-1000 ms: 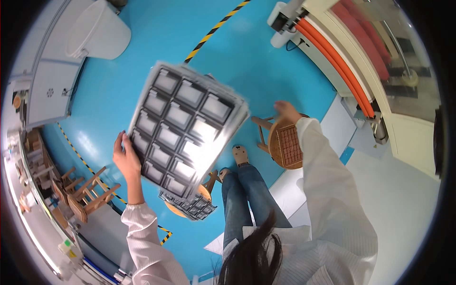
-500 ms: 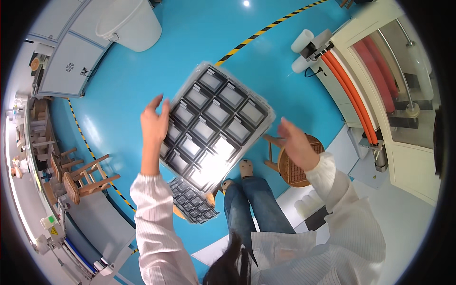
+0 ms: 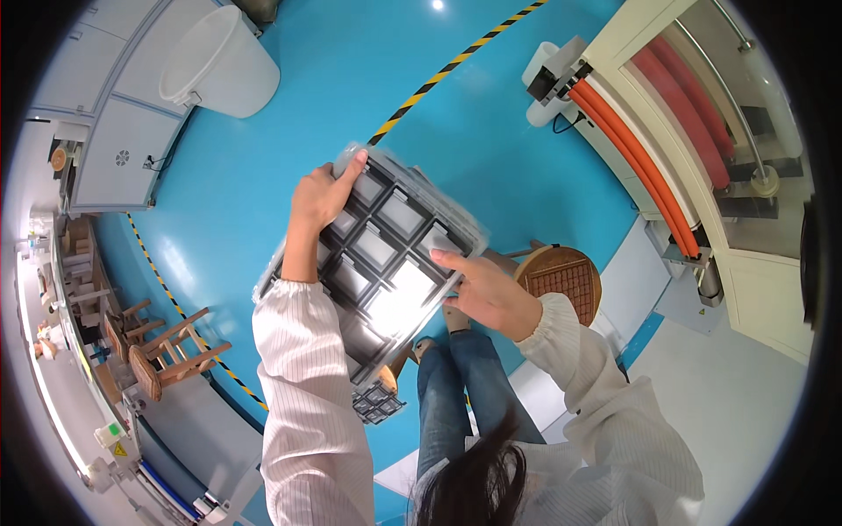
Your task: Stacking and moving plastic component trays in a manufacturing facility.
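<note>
A clear plastic tray [image 3: 472, 233] of black-framed square pieces [image 3: 372, 245] with pale centres is held tilted in front of me, over the floor. My left hand [image 3: 321, 198] is closed on its far left edge, thumb along the rim. At the right edge, my right hand [image 3: 489, 294] grips with the thumb on top and fingers underneath. Glare washes out several lower squares, and my left forearm covers part of the left side. Below it, a second tray of similar black squares [image 3: 377, 403] rests on a brown stool, mostly hidden.
To the right stands a round wooden stool [image 3: 561, 279], near a cream machine with orange rollers [image 3: 633, 167]. A white bucket [image 3: 230, 74] sits at the far left, beside grey cabinets. Wooden stools [image 3: 162, 359] line the left bench. Yellow-black tape [image 3: 438, 79] crosses the blue floor.
Both hands have come onto the tray: the left moved up to its far edge, the right moved left from beside it and took hold. The tray shifted slightly left and down in view.
</note>
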`<state>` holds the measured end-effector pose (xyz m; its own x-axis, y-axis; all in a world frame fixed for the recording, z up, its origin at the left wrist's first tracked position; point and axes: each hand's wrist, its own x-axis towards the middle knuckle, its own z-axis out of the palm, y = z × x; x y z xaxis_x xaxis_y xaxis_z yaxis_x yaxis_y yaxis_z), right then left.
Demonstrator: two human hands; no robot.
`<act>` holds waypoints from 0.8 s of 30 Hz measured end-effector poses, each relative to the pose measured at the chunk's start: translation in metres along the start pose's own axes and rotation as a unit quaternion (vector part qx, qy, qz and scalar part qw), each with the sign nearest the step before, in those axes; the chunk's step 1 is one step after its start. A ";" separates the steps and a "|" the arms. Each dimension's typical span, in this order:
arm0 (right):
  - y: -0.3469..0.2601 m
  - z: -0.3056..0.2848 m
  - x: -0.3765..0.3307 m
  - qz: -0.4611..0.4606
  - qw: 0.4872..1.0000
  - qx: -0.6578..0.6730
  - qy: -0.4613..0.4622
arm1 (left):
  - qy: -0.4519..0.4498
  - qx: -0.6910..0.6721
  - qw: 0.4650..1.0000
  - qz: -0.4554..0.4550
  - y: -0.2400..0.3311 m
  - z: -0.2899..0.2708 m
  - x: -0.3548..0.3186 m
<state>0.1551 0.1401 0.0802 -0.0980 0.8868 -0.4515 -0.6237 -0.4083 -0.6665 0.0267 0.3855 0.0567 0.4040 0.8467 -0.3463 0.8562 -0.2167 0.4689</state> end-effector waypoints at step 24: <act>-0.052 -0.035 0.117 0.082 0.929 -0.359 0.024 | 0.124 -0.659 0.681 -0.294 -0.172 0.059 -0.212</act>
<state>0.2035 0.2578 0.0415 -0.1016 0.7963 -0.5963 0.0765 -0.5914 -0.8028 -0.1878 0.2146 0.0018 -0.0911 0.6912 -0.7169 -0.2518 0.6805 0.6881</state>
